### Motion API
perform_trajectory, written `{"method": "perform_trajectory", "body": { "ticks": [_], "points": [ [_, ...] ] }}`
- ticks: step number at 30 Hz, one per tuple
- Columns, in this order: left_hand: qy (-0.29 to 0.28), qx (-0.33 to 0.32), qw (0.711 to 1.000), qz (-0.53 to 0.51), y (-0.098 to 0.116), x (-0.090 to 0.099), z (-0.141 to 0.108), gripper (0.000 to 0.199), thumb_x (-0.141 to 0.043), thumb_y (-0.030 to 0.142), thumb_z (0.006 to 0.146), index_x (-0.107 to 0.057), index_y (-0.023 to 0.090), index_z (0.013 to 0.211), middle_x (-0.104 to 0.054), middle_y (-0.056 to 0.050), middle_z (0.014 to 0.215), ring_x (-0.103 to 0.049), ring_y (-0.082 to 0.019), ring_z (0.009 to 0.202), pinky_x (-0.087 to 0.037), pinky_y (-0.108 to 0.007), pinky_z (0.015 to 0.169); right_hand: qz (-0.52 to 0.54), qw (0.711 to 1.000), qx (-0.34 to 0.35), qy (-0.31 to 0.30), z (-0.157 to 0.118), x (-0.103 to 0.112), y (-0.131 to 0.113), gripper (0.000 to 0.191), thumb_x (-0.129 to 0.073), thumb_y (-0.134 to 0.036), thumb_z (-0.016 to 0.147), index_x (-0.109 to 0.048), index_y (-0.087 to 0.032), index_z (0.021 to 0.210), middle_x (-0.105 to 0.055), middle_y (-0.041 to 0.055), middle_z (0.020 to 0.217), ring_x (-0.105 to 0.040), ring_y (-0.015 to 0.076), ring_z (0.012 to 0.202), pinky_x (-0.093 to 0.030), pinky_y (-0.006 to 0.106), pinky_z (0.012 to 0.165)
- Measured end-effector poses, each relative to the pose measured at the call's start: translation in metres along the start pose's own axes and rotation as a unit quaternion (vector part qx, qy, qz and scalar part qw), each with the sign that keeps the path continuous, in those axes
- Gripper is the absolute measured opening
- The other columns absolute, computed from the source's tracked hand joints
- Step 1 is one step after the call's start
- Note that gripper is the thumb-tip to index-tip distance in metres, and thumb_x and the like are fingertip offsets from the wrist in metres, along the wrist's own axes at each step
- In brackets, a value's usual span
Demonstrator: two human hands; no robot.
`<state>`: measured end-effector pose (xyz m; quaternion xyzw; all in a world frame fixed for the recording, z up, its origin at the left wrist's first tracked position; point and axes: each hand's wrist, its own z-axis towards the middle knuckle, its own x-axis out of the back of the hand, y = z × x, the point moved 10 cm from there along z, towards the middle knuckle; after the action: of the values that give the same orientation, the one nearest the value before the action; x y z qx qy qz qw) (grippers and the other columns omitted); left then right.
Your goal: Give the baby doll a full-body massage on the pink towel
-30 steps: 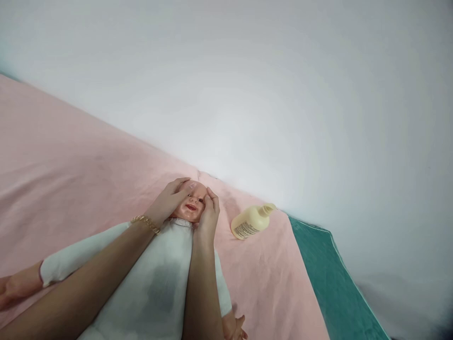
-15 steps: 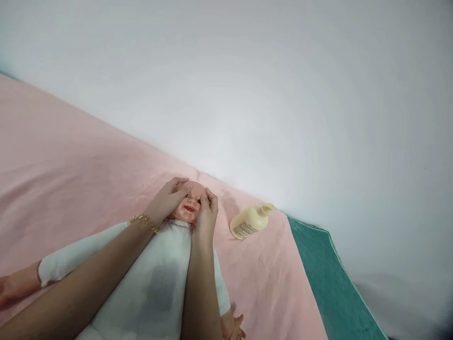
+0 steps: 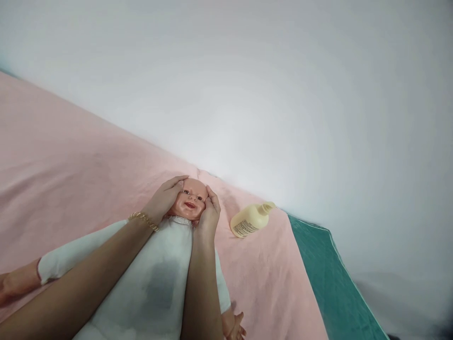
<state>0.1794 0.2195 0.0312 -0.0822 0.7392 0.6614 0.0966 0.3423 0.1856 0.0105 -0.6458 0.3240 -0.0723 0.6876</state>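
A doll (image 3: 166, 274) in a white top lies on its back on a pink sheet (image 3: 88, 174), face up. My left hand (image 3: 165, 198), with a gold bracelet on the wrist, is wrapped round the left side of the doll's head. Against the right side of the head rests my right hand (image 3: 210, 210), its fingers curved round it. Both thumbs lie at the sides of the head, and the doll's eyes and mouth show between my hands.
A pale yellow pump bottle (image 3: 250, 220) stands tilted in view on the pink sheet, right of the doll's head. Green material (image 3: 329, 274) shows beyond the sheet at the right. A white wall (image 3: 247, 94) rises behind.
Both hands have slid outward from the doll's face to the sides of its head. The thumbs have moved away from around the eyes, and more of the forehead and cheeks shows.
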Motion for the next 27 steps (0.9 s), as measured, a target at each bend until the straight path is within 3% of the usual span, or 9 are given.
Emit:
{"method": "perform_trajectory", "body": {
  "ticks": [5, 13, 20, 27],
  "points": [
    [-0.021, -0.022, 0.999, 0.01, 0.005, -0.005, -0.001, 0.048, -0.06, 0.05, 0.079, -0.063, 0.017, 0.114, -0.065, -0.01, 0.12, -0.06, -0.028, 0.111, -0.049, -0.036, 0.093, -0.03, 0.999, 0.023, 0.001, -0.003, -0.002, -0.008, 0.031, -0.058, -0.033, 0.078, -0.07, -0.021, 0.103, -0.067, 0.0038, 0.118, -0.059, 0.0195, 0.112, -0.048, 0.036, 0.096],
    [-0.021, 0.007, 0.996, 0.081, 0.0, -0.001, -0.002, 0.056, -0.072, 0.042, 0.07, -0.057, 0.02, 0.119, -0.064, -0.01, 0.112, -0.065, -0.026, 0.098, -0.054, -0.032, 0.079, -0.081, 0.996, 0.026, -0.011, -0.01, -0.008, -0.015, 0.042, -0.072, -0.04, 0.071, -0.063, -0.02, 0.107, -0.065, 0.0058, 0.115, -0.059, 0.0205, 0.109, -0.048, 0.035, 0.096],
    [-0.012, -0.001, 0.997, 0.079, 0.006, -0.002, -0.003, 0.052, -0.069, 0.042, 0.069, -0.06, 0.019, 0.115, -0.065, -0.009, 0.107, -0.064, -0.027, 0.099, -0.053, -0.033, 0.08, -0.09, 0.996, 0.026, -0.01, -0.01, -0.005, -0.014, 0.037, -0.067, -0.038, 0.076, -0.063, -0.021, 0.109, -0.065, 0.0054, 0.117, -0.059, 0.0196, 0.11, -0.047, 0.034, 0.097],
    [-0.014, -0.018, 0.999, 0.049, 0.004, -0.003, 0.001, 0.055, -0.061, 0.048, 0.071, -0.061, 0.016, 0.116, -0.065, -0.01, 0.113, -0.06, -0.029, 0.109, -0.049, -0.038, 0.094, -0.045, 0.999, 0.029, 0.001, -0.001, 0.0, -0.006, 0.029, -0.059, -0.029, 0.078, -0.068, -0.021, 0.104, -0.068, 0.0028, 0.115, -0.058, 0.0171, 0.111, -0.047, 0.033, 0.098]
  ]
}}
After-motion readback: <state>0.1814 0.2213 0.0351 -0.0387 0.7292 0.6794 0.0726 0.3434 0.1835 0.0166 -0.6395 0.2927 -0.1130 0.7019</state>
